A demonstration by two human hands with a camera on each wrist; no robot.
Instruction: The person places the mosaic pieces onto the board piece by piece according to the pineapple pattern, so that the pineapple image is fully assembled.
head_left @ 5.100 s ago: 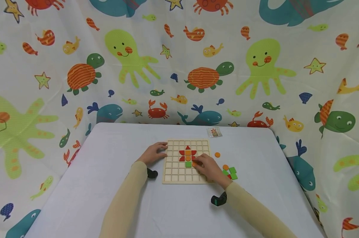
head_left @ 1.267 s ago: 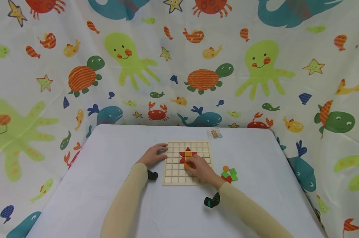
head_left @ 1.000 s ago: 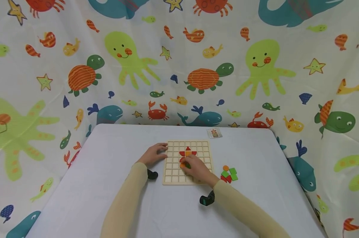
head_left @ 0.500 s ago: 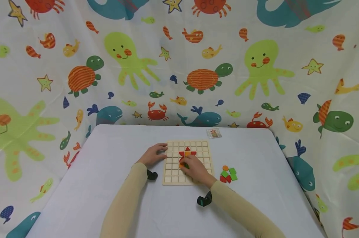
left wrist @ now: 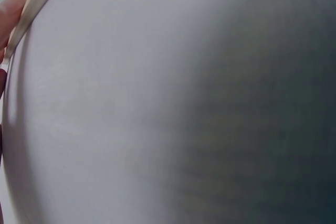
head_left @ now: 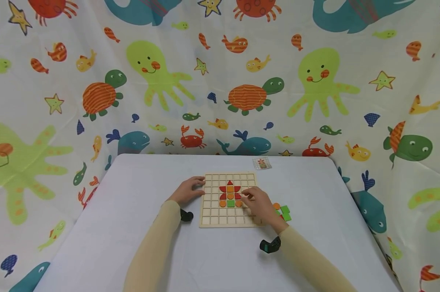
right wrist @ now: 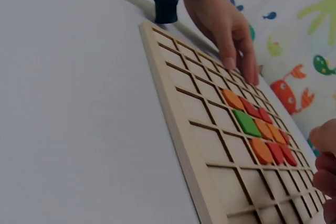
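A square wooden grid board (head_left: pixel 214 221) lies on the white table. My left hand (head_left: pixel 187 190) rests against its left edge, fingers fairly straight. My right hand (head_left: pixel 259 205) hovers over the board's right side, fingers loosely bent and no piece visible in them. On the board are a red triangle (head_left: pixel 230 183), an orange square (head_left: pixel 230 189), red curved pieces (head_left: pixel 223 189) on both sides and an orange disc (head_left: pixel 230 196) in the middle. The lowest row holds a green square (head_left: pixel 231 203) between a left orange disc (head_left: pixel 223 204) and a right orange disc (right wrist: pixel 261 151).
Right of the board lie loose pieces, among them an orange disc (head_left: pixel 276 206) and green squares (head_left: pixel 285 209); my right hand partly hides them. A small picture card (head_left: pixel 262 163) lies near the table's back edge. A sea-animal cloth (head_left: pixel 205 81) hangs behind.
My right hand has let go of an orange disc, now left of the green square, and moved right. The orange disc right of the board is gone from the table. My left hand stays.
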